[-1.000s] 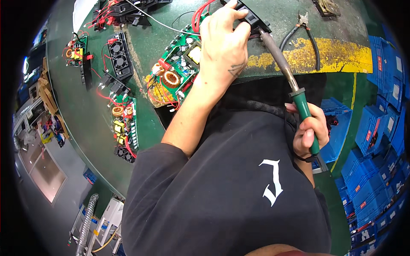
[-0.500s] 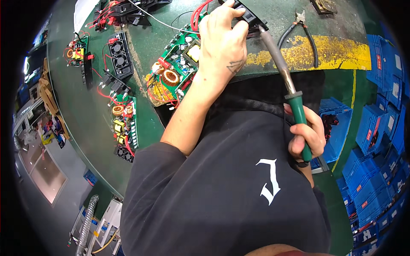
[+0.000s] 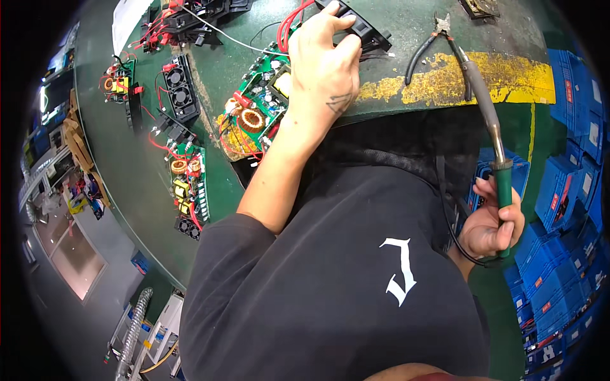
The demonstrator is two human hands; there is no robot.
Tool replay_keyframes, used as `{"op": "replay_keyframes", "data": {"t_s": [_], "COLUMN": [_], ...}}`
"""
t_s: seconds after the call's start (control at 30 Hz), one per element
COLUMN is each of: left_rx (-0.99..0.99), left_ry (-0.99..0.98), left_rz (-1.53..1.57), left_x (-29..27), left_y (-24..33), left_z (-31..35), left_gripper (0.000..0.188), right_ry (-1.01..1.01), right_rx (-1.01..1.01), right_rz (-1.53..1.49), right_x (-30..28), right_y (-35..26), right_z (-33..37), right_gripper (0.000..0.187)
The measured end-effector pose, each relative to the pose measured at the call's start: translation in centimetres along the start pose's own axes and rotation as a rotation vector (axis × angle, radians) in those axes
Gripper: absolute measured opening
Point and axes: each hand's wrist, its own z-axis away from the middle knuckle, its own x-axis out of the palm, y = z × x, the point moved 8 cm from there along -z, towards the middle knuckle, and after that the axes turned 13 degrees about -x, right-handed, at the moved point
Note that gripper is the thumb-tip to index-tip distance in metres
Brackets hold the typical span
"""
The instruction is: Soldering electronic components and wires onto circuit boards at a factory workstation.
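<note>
Just swung the iron point(image 3: 488, 108), gripped in the right hand point(image 3: 488, 227), away from the panel point(image 3: 366, 30) across the pliers point(image 3: 443, 28); still pinching the panel in the left hand point(image 3: 323, 65), clear of the tip.

The hands point(image 3: 325, 63) hold a black part point(image 3: 366, 29) and soldering iron point(image 3: 497, 143).

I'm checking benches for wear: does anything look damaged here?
The yellow strip along the near edge of the bench looks worn: left of the soldering iron, it is patchy, with darker surface showing through. Nothing else clearly stands out.
</note>
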Motion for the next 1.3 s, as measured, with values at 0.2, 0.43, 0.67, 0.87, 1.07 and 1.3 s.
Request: {"op": "replay_keyframes", "data": {"t_s": [0.2, 0.43, 0.67, 0.87, 1.07, 1.3], "left_rx": [-0.353, -0.030, -0.366, -0.370, -0.330, -0.349], "left_ry": [-0.766, -0.041, -0.471, -0.460, -0.469, -0.577], "left_rz": [-0.468, 0.002, -0.278, -0.233, -0.236, -0.242], "left_x": [2.3, -0.9, 0.0, 0.3, 0.2, 0.3], "left_y": [0.8, 1.4, 1.4, 0.9, 1.2, 1.3], "left_z": [-1.5, -1.0, -2.9, -2.0, -2.7, -3.6], "left_gripper": [0.014, 0.015, 0.012, 0.011, 0.013, 0.022], "right_ry": [0.085, 0.085, 0.083, 0.139, 0.163, 0.168], "right_rx": [0.075, 0.081, 0.060, 0.047, 0.024, 0.038], "right_rz": [0.087, 0.079, 0.099, 0.130, 0.120, 0.159], "right_x": [-1.8, -1.9, -2.4, -3.0, -4.4, -6.2], "right_y": [1.6, 1.6, 1.3, 1.0, 0.7, 1.3], "right_z": [0.0, -0.7, -0.9, -1.0, -1.7, -2.4], "right_gripper": [0.032, 0.032, 0.031, 0.030, 0.029, 0.033]}}
